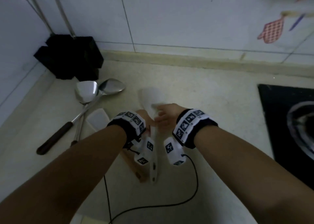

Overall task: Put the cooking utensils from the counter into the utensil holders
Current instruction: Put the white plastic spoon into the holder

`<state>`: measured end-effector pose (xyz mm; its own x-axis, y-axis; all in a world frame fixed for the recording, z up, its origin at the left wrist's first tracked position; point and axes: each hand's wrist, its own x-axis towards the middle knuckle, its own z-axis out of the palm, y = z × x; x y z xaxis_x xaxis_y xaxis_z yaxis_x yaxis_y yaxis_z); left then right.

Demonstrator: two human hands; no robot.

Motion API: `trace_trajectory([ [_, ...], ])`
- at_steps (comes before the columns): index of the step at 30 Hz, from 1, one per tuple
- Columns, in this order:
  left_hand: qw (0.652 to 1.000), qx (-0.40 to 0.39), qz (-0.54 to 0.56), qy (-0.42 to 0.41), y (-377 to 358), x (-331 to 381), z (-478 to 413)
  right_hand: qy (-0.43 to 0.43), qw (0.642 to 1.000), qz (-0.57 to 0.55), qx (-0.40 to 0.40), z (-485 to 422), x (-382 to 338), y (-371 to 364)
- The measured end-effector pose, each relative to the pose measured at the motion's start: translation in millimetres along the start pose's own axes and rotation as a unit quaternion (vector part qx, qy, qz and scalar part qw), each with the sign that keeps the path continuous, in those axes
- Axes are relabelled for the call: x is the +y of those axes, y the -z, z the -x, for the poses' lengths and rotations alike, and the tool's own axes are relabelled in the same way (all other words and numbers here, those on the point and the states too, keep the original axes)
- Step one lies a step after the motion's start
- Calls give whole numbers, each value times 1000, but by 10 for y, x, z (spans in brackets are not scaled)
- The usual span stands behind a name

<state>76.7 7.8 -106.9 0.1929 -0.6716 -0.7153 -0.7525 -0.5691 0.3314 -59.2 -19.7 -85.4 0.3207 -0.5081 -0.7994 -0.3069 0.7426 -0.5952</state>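
While both hands meet over the counter (203,88), the right hand (165,115) pinches the white plastic spatula (149,96) mid-handle; left hand (144,116) grip unclear. It looks light, stiff, smooth. Steel ladles (102,89), heavier and slick, lie near the black holder (71,57).

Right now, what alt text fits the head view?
Both hands, left hand and right hand, meet over a white spatula on the counter. A metal turner and ladle lie crossed left, before a black utensil holder.
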Motion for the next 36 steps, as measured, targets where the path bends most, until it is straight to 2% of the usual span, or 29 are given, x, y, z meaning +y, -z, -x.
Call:
trace_trajectory([
  [3, 1000, 17, 20, -15, 56, 4, 98, 33, 999, -9, 6, -47, -23, -105],
  [8, 986, 16, 149, -68, 349, -6, 412, 73, 997, 22, -16, -1, -220, -197],
  [11, 979, 43, 177, -88, 663, -31, 564, 113, 991, -14, -65, 132, -539, -299],
  [15, 971, 38, 228, -67, 1199, -186, 690, 208, 976, -61, -26, 389, -1124, -454],
  [18, 964, 40, 259, -53, 1581, -373, 775, 279, 955, -77, -61, 622, -1644, -692],
  [20, 963, 94, 245, -65, 1819, -487, 791, 315, 946, -43, -64, 777, -1985, -896],
  [26, 960, 215, 154, -93, 2355, -806, 725, 421, 906, 36, 2, 1041, -2792, -1511],
  [30, 948, 290, 74, -106, 2565, -1085, 538, 469, 882, 31, 36, 971, -3257, -1868],
  [32, 933, 334, 72, -109, 2680, -1192, 392, 481, 875, 31, 51, 861, -3435, -2049],
  [36, 926, 348, -3, -144, 2925, -1299, 49, 500, 851, 68, 144, 436, -3571, -2293],
])
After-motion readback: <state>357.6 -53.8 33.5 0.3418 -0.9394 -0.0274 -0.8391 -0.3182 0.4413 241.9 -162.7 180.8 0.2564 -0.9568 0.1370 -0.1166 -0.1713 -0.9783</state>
